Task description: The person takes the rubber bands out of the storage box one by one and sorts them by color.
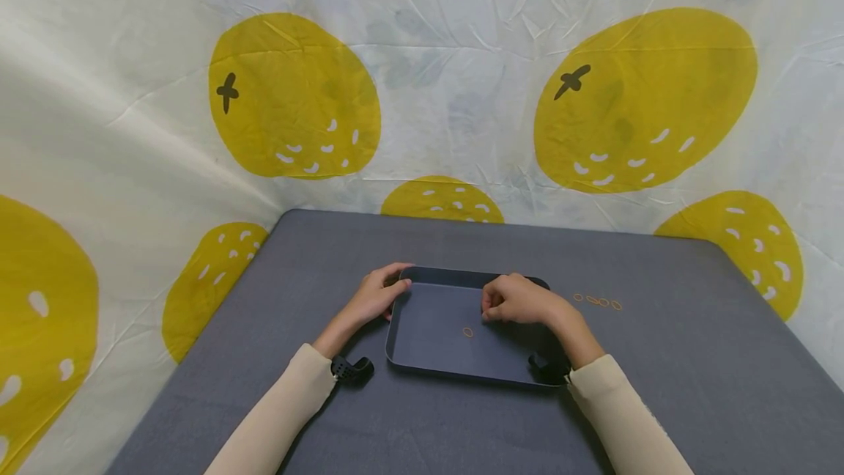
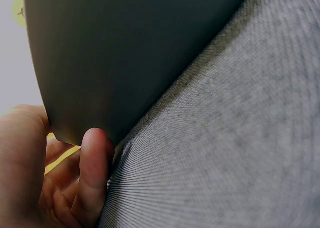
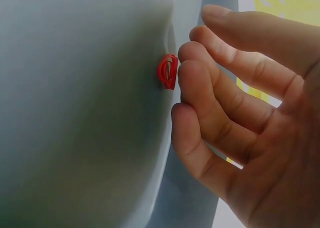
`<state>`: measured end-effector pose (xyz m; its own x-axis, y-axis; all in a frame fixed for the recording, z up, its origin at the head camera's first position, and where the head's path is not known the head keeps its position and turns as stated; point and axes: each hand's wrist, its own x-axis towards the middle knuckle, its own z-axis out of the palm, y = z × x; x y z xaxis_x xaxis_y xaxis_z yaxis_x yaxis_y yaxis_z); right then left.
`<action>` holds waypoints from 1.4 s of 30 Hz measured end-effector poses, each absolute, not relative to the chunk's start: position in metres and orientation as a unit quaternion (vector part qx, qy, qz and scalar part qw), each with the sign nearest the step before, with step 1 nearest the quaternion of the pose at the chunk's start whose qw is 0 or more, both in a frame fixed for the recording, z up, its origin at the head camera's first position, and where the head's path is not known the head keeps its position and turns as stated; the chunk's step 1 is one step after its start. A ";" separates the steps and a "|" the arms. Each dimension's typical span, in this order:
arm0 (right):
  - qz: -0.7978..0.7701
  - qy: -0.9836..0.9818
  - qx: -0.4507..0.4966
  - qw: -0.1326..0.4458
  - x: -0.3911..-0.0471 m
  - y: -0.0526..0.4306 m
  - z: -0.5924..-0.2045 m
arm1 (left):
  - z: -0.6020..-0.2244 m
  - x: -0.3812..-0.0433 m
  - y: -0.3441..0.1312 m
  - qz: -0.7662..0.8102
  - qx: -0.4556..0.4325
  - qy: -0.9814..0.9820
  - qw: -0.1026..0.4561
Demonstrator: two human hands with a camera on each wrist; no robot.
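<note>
A shallow dark rectangular tray (image 1: pixel 431 321) lies on the grey cloth. My left hand (image 1: pixel 377 293) grips its far left corner, thumb over the rim and fingers round the outside wall; in the left wrist view the fingers curl behind the tray wall (image 2: pixel 125 47). One thin orange rubber band (image 1: pixel 467 332) lies on the tray floor. Over the tray's right half hovers my right hand (image 1: pixel 517 299), fingers loosely bent and pointing down, just right of that band. The right wrist view shows a reddish band (image 3: pixel 168 71) at the fingertips, with nothing seen between thumb and fingers.
Several orange rubber bands (image 1: pixel 598 301) sit in a short row on the grey table cloth (image 1: pixel 699 358), right of the tray. A white curtain with yellow fruit prints (image 1: pixel 461 94) hangs behind the table and along its left side.
</note>
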<state>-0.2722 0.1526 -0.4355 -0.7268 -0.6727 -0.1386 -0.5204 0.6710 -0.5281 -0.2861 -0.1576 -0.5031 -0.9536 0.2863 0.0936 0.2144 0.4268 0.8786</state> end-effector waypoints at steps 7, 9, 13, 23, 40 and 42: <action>-0.234 0.899 -0.331 0.165 -0.271 0.152 -0.437 | -0.504 -0.286 -0.158 0.516 0.146 0.844 0.036; -0.233 0.899 -0.331 0.167 -0.270 0.152 -0.437 | -0.504 -0.286 -0.158 0.515 0.145 0.844 0.036; -0.228 0.899 -0.335 0.168 -0.270 0.150 -0.439 | -0.502 -0.285 -0.158 0.513 0.148 0.845 0.037; -0.231 0.898 -0.337 0.165 -0.269 0.148 -0.442 | -0.501 -0.285 -0.158 0.504 0.150 0.849 0.038; -0.232 0.897 -0.335 0.171 -0.269 0.147 -0.440 | -0.501 -0.284 -0.159 0.509 0.144 0.848 0.038; -0.234 0.896 -0.336 0.172 -0.268 0.147 -0.440 | -0.501 -0.284 -0.158 0.508 0.145 0.848 0.040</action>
<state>-0.2684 0.1473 -0.4397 -0.7151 -0.6827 -0.1501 -0.5221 0.6645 -0.5346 -0.2837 -0.1584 -0.5006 -0.9546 0.2867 0.0805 0.2062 0.4413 0.8733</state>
